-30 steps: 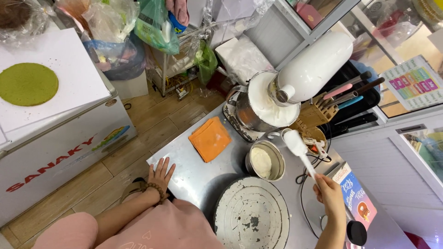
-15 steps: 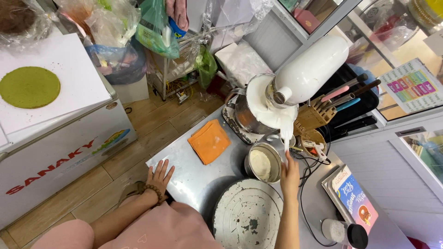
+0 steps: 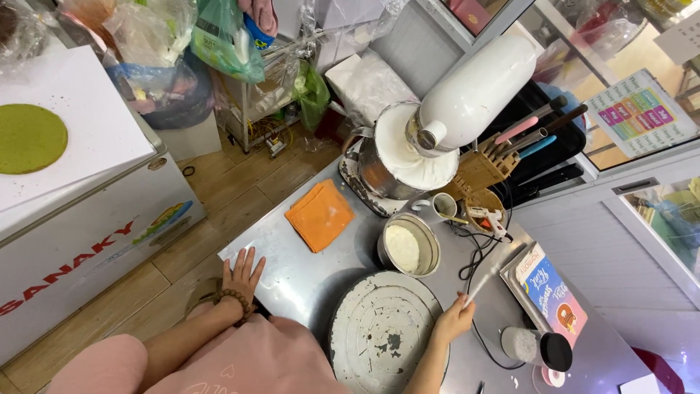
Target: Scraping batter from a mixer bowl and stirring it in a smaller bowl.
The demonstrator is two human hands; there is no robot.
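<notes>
I see the right hand [image 3: 453, 321] clenched on a thin white spatula handle [image 3: 477, 287], blurred, just right of the round metal cake turntable [image 3: 383, 332] and below the steel bowl of white cream [image 3: 408, 246]. To load it well, I'd dip the blade shallowly and keep it clear of the black cable [image 3: 474, 257]. The left hand [image 3: 242, 273] lies released, fingers spread, flat on the steel table [image 3: 306, 273] near the folded orange cloth [image 3: 321, 214].

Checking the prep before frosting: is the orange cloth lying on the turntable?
No, the orange cloth lies on the steel table, apart from the turntable.
</notes>
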